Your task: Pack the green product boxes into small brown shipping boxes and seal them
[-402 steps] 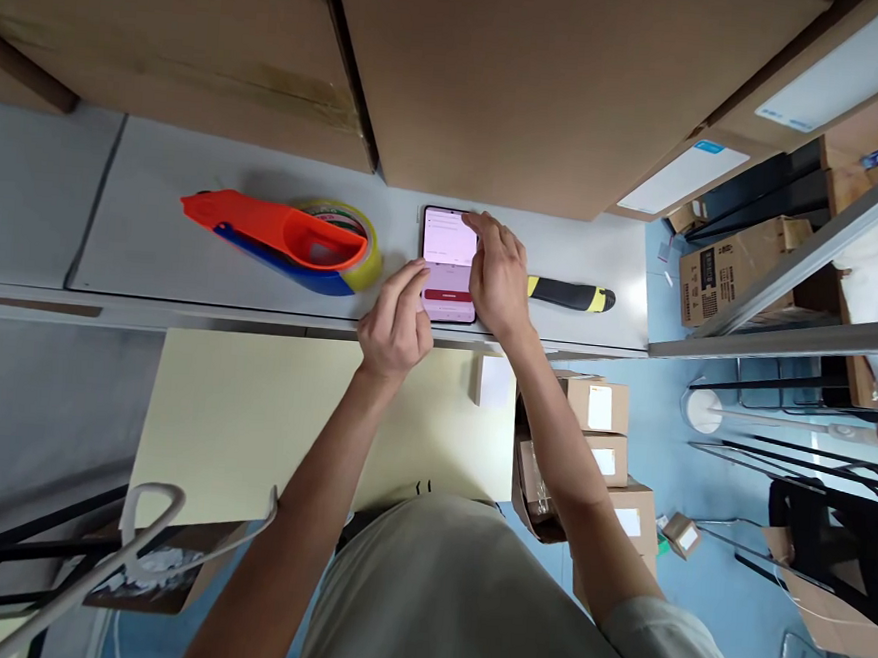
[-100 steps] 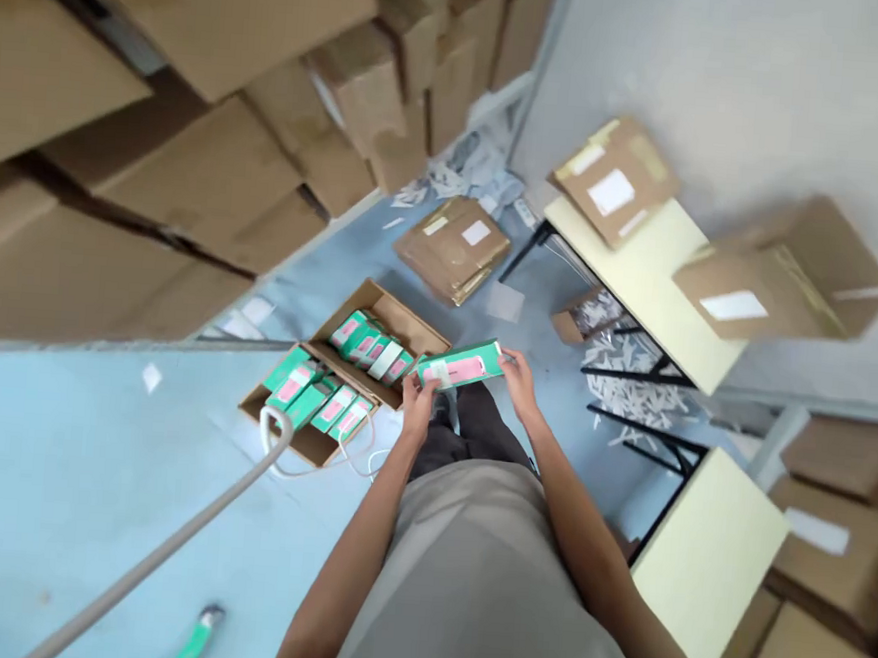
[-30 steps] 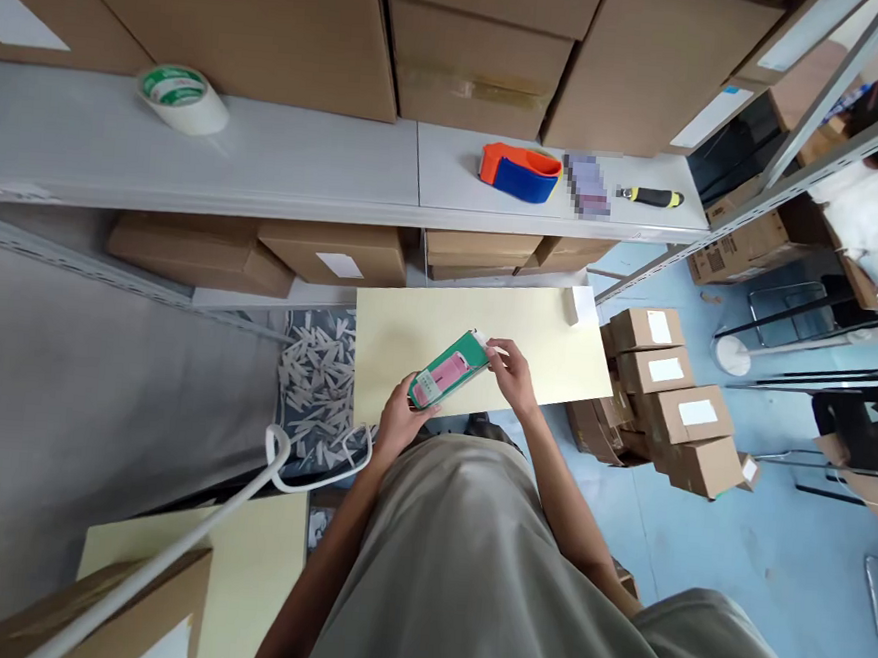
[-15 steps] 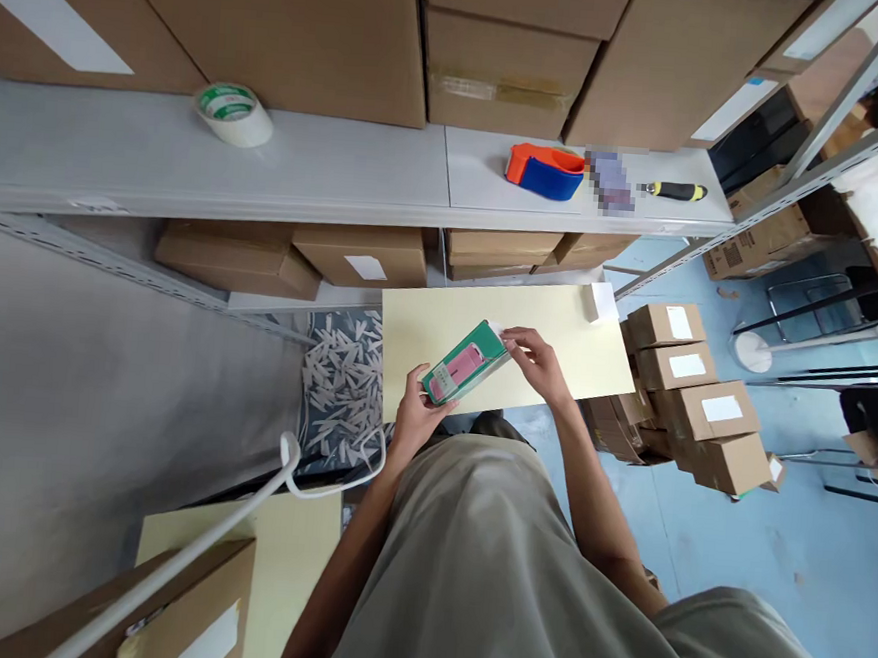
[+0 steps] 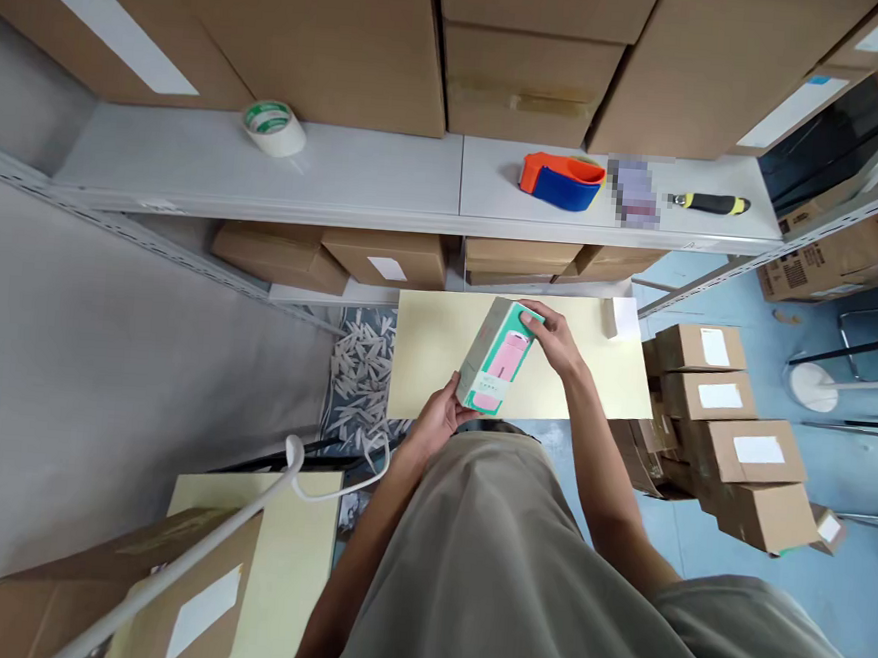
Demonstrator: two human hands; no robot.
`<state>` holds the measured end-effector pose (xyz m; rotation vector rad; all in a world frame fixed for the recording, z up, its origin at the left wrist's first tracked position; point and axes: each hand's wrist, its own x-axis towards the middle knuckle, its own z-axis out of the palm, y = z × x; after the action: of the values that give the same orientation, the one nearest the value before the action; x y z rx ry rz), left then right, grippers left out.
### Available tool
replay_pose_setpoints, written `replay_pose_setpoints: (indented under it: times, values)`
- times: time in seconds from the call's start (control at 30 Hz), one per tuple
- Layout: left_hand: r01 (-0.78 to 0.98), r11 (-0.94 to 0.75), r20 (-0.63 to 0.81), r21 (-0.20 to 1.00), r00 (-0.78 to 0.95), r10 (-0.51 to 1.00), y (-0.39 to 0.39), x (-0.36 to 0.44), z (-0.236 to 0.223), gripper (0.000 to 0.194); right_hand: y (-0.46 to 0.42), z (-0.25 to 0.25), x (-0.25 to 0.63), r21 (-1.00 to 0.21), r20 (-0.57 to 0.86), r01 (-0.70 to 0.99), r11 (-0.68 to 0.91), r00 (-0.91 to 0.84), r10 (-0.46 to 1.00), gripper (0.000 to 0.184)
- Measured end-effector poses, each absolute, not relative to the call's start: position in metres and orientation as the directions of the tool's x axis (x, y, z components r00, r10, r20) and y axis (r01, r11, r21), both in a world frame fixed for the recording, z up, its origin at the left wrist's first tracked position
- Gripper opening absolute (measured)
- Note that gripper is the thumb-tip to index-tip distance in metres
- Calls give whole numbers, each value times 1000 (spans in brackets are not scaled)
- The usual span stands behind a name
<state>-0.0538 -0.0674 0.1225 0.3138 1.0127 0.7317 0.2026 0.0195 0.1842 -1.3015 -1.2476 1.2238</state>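
Note:
Between my two hands a green and white product box [image 5: 500,358] with a pink bottle-shaped picture on its front is held tilted above the cream tabletop [image 5: 430,338]. My left hand [image 5: 440,417] grips its lower left corner, fingers along the bottom edge. At the upper right end my right hand [image 5: 551,335] holds it, thumb on the front face and the other fingers behind. The box's top flap looks closed from here. A small white box [image 5: 621,319] stands at the right end of the tabletop.
On the grey shelf [image 5: 389,180] ahead lie a tape roll [image 5: 274,129], an orange and blue tape dispenser [image 5: 562,181] and a black-yellow cutter [image 5: 710,203]. Cardboard boxes [image 5: 757,452] are stacked on the floor at right. A white curved rod [image 5: 295,459] juts in at left.
The product box has been turned more upright and lifted, so its white side now shows. My right hand's thumb has moved onto its front face. The whole view has shifted slightly.

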Motion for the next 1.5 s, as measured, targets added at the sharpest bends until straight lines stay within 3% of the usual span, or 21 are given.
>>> replay_pose_setpoints:
  times: [0.1, 0.37, 0.57, 0.77, 0.9, 1.07, 1.23, 1.37, 1.5]
  values:
    - [-469, 724, -684, 505, 294, 668, -74, -31, 117, 54, 29, 174, 207, -997, -48, 67, -47, -21, 999, 62]
    - [-496, 641, -644, 585, 196, 739, -96, 4, 103, 56, 34, 128, 228, -990, -112, 81, -119, 89, 990, 58]
    - [-530, 584, -624, 615, 125, 771, -110, 21, 89, 44, 29, 111, 245, -994, -107, 31, -108, 11, 994, 60]
    - [-674, 558, -715, 484, 63, 697, -111, 16, 85, 29, 32, 117, 255, -994, -84, -55, -92, -135, 987, 58]
    - [-693, 589, -751, 416, 103, 652, -108, 11, 91, 34, 33, 119, 248, -980, -104, -145, -136, -205, 973, 54]
    - [-641, 570, -713, 514, 50, 699, -109, 19, 89, 46, 37, 113, 242, -994, -101, -26, -104, -88, 991, 51]
    - [-589, 559, -668, 583, 44, 743, -111, 24, 87, 44, 42, 112, 241, -991, -130, -2, -131, -69, 989, 54]
    - [-629, 602, -725, 492, 88, 683, -108, 23, 95, 28, 49, 118, 241, -994, -110, 26, -108, -81, 991, 58]
    - [-691, 618, -770, 375, 139, 623, -105, 18, 104, 36, 56, 126, 243, -995, -87, -28, -93, -187, 979, 56]
